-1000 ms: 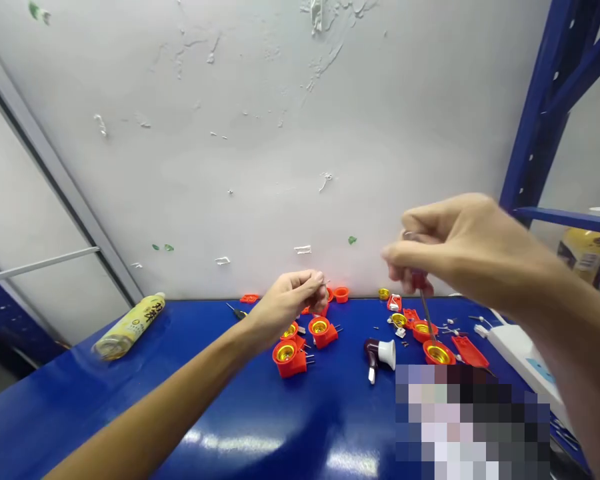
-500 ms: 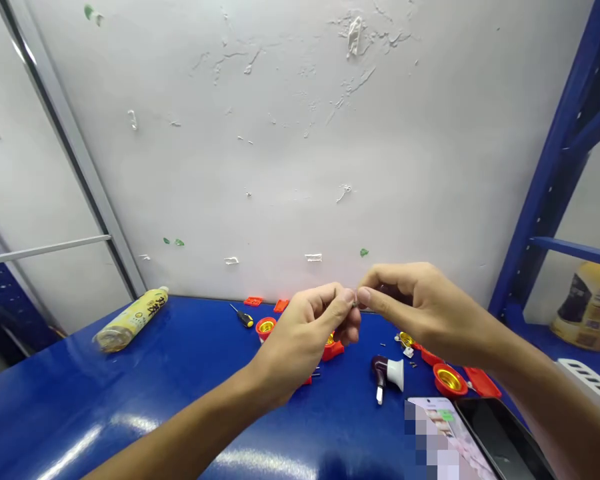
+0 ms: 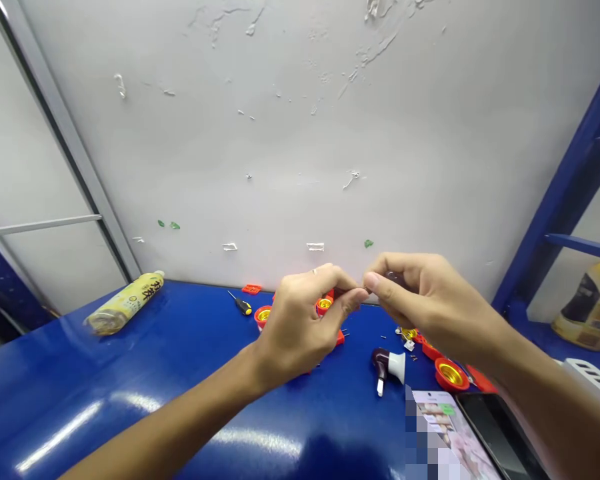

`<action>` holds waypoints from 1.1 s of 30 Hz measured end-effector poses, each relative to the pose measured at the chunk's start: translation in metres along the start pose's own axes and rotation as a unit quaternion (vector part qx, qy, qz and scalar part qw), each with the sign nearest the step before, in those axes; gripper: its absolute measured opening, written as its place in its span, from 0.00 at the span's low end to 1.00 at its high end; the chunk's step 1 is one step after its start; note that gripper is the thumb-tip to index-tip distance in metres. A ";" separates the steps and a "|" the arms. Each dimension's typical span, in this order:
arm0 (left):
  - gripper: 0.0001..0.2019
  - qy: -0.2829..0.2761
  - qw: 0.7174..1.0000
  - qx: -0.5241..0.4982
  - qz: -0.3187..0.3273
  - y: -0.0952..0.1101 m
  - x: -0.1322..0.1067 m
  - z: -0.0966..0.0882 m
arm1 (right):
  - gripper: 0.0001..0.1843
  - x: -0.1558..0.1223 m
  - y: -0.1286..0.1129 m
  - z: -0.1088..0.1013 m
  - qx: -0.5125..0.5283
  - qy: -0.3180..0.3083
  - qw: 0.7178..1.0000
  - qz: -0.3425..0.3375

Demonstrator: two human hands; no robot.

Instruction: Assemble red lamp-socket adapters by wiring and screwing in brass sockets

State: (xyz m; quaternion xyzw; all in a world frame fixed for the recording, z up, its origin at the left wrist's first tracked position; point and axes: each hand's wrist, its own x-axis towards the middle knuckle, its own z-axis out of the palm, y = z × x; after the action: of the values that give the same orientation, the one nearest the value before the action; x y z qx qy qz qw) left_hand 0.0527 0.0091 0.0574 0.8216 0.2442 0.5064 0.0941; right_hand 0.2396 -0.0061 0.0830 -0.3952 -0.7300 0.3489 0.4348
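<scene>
My left hand point(image 3: 307, 317) and my right hand point(image 3: 423, 290) meet fingertip to fingertip above the table, both closed in a pinch. Whatever lies between their fingertips is too small and too covered to name. A dark rounded bit shows inside the curl of my right fingers. Behind and under my left hand are red plastic parts with gold screw sockets, one red socket point(image 3: 263, 316) to its left. Below my right hand lies a dark purple and white elbow-shaped piece point(image 3: 387, 367). Another red socket with a gold thread point(image 3: 451, 375) sits beneath my right forearm.
A screwdriver point(image 3: 241, 304) and a flat red piece point(image 3: 252, 289) lie near the wall. On the blue table point(image 3: 180, 373), a yellow-labelled bottle point(image 3: 126, 303) rests at left. Two phones, one lit point(image 3: 443, 427), one dark point(image 3: 500, 433), lie front right. Small screws point(image 3: 414, 358) are scattered nearby.
The view has tilted down slightly. My left hand has turned, its fingers now folded over the thumb side, while both hands stay together at the fingertips. The table items stay in place.
</scene>
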 end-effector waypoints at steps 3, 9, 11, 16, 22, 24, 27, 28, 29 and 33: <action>0.07 0.016 0.998 0.045 0.035 -0.002 -0.002 -0.003 | 0.20 0.002 0.002 0.006 0.037 0.006 0.999 0.027; 0.08 0.060 0.979 0.130 0.146 -0.004 -0.006 -0.005 | 0.23 0.003 0.002 0.013 0.121 0.000 0.991 0.063; 0.08 0.068 0.970 0.149 0.179 -0.005 -0.006 -0.003 | 0.23 0.003 0.001 0.013 0.131 -0.006 0.989 0.062; 0.07 0.068 0.966 0.174 0.182 -0.007 -0.006 -0.003 | 0.15 0.001 0.001 0.009 -0.012 0.050 0.999 -0.013; 0.04 0.078 0.967 0.167 0.175 -0.004 -0.005 -0.004 | 0.14 0.002 0.003 0.003 -0.071 0.051 0.993 -0.075; 0.04 0.084 0.967 0.162 0.177 -0.003 -0.005 -0.004 | 0.14 0.002 0.004 0.001 -0.067 0.044 0.994 -0.075; 0.05 0.093 0.966 0.159 0.180 -0.003 -0.006 -0.003 | 0.14 0.002 0.004 0.001 -0.076 0.041 0.994 -0.074; 0.05 0.095 0.967 0.157 0.179 -0.002 -0.006 -0.003 | 0.14 0.001 0.004 0.001 -0.077 0.039 0.993 -0.075; 0.05 0.095 0.968 0.154 0.176 -0.002 -0.006 -0.003 | 0.14 0.001 0.004 0.001 -0.077 0.037 0.993 -0.077; 0.05 0.102 0.966 0.154 0.179 -0.002 -0.005 -0.004 | 0.15 0.000 0.002 0.001 -0.066 0.034 0.995 -0.068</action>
State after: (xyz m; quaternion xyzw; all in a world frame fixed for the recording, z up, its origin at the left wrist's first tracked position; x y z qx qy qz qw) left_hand 0.0470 0.0076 0.0541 0.8003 0.1769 0.5526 -0.1511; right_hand 0.2388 -0.0055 0.0810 -0.3842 -0.7614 0.2557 0.4552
